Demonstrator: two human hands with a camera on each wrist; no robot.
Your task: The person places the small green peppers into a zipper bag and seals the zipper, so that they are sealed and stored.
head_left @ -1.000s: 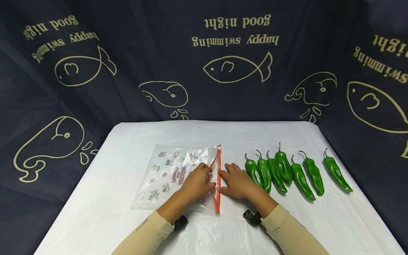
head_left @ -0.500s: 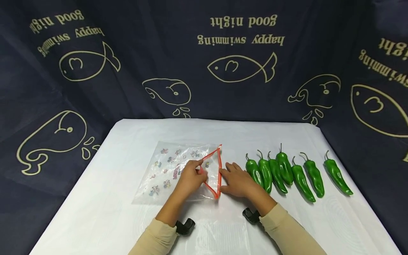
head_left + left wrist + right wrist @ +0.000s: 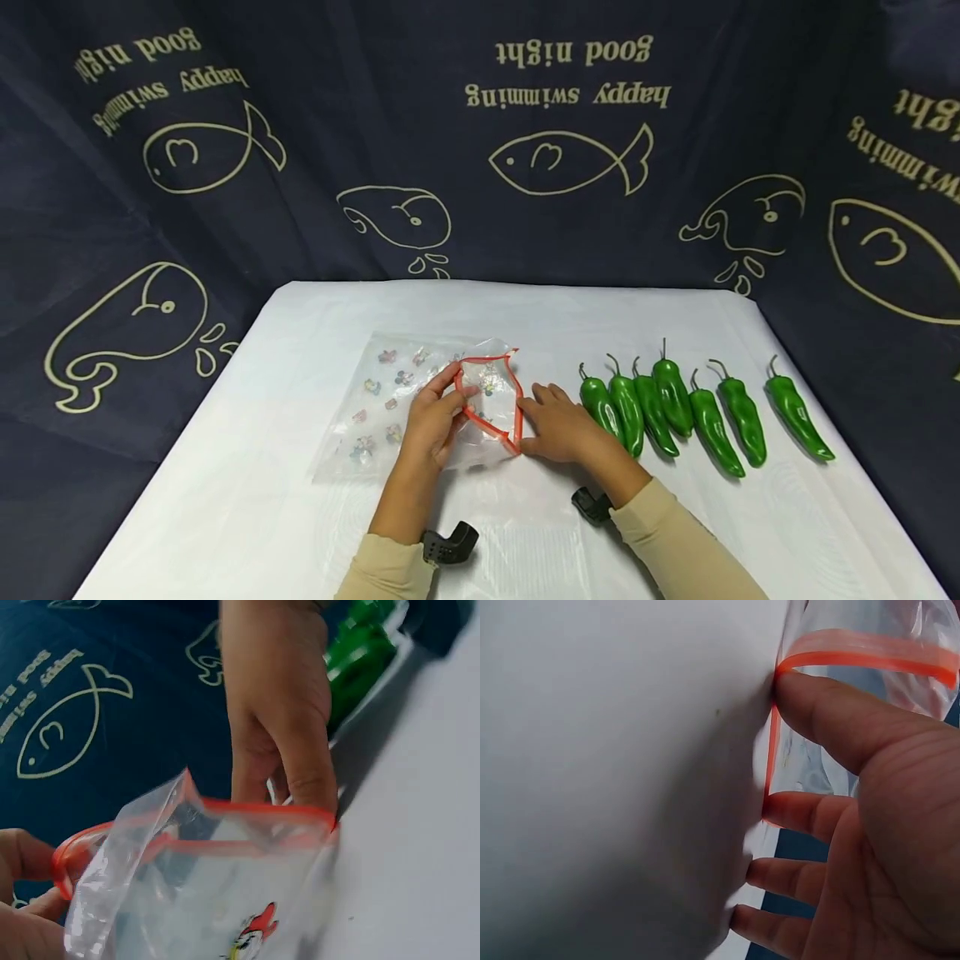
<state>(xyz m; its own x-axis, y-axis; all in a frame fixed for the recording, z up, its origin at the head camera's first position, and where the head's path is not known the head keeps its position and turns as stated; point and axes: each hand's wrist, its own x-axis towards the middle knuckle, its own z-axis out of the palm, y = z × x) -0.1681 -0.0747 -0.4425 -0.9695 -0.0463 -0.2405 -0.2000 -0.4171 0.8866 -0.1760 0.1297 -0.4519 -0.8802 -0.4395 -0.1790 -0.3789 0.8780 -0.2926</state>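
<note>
A clear zip bag with cartoon prints and a red-edged mouth lies on the white table, its mouth gaping wide toward the right. My left hand pinches the upper red edge between thumb and fingers and holds it up off the lower one. On the opposite lip, the fingertips of my right hand press the red strip against the table, thumb and fingers spread, as the right wrist view also shows at the red edge. Several green peppers lie just right of my right hand.
One green pepper lies apart at the far right of the row. Behind the white table hangs a dark blue cloth printed with fish and whales. A black wrist camera sits at my left wrist.
My left hand has moved left and lifted the upper red edge, so the bag's mouth has widened from a narrow gap. My right hand has stayed nearly still on the other edge.
</note>
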